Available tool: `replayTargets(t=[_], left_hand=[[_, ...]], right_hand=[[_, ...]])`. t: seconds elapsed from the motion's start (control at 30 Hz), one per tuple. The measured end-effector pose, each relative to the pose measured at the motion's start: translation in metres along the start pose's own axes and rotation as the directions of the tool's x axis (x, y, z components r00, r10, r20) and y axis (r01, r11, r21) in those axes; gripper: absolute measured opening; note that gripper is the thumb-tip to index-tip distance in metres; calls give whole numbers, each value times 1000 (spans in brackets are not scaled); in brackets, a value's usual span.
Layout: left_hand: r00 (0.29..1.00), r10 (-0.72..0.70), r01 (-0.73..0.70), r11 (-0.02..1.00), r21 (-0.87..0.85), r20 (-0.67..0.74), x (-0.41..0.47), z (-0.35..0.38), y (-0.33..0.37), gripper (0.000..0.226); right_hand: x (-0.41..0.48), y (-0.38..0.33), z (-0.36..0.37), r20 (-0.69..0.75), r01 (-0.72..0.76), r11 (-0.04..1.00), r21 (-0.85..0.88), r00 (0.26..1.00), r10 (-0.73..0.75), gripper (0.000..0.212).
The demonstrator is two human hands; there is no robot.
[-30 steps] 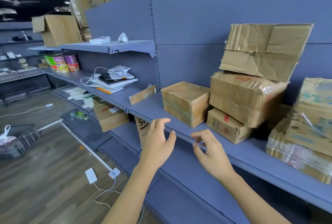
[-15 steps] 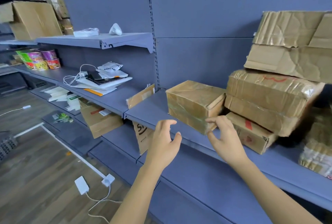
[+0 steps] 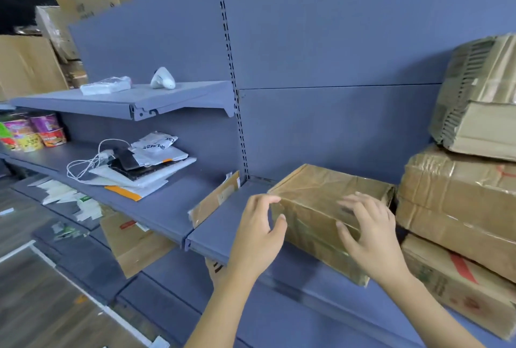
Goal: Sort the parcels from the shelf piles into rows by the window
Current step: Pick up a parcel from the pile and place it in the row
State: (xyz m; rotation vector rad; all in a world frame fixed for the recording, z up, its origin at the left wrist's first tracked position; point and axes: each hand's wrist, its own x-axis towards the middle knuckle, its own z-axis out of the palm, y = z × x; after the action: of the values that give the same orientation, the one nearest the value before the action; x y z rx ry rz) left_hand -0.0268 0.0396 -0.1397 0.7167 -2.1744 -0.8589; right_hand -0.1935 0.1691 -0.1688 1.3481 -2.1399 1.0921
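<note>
View from a head camera looking down at a blue-grey shelf (image 3: 220,227) in a storeroom. A brown cardboard parcel (image 3: 315,202), wrapped in clear tape, lies on the shelf, turned at an angle with one corner pointing outward. Just to its right stands a pile of three larger parcels (image 3: 460,202), close beside it.

The person's left hand (image 3: 257,233) is cupped at the parcel's left end, thumb and fingers spread apart in a wide grip. The fingertips sit at the top corner and the thumb tip at the front face. Whether they press on the cardboard cannot be told. The right hand (image 3: 368,236) hovers over the parcel's top front edge with fingers spread wide. It is blurred and holds nothing.

The step in hand looks like picking this parcel up. To do it well, each hand should settle on an opposite end, thumbs on top and fingers reaching under. The tape looks slick, so a firm squeeze from both sides seems wise. Drawing the parcel forward and leftward, away from the pile, should keep the leaning top box from being knocked.
</note>
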Motion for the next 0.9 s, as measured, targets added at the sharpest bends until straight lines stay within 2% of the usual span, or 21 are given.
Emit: replayTargets(t=[0.17, 0.33, 0.47, 0.73, 0.9], left_hand=[[991, 130, -129, 991, -37, 17, 35, 12, -5, 26], [972, 228, -226, 973, -48, 53, 56, 21, -17, 25], [957, 269, -264, 963, -64, 104, 69, 9, -38, 24], [892, 402, -419, 907, 48, 206, 91, -27, -82, 27], [838, 447, -494, 865, 87, 313, 89, -27, -97, 40]], right_hand=[[2, -6, 14, -24, 12, 1000, -27, 1000, -13, 18], [2, -9, 19, -122, -62, 993, 100, 990, 73, 7], [8, -22, 31, -198, -112, 979, 172, 969, 146, 7], [30, -79, 93, -230, -206, 970, 131, 945, 231, 10], [29, -94, 106, -229, -236, 966, 106, 939, 255, 32]])
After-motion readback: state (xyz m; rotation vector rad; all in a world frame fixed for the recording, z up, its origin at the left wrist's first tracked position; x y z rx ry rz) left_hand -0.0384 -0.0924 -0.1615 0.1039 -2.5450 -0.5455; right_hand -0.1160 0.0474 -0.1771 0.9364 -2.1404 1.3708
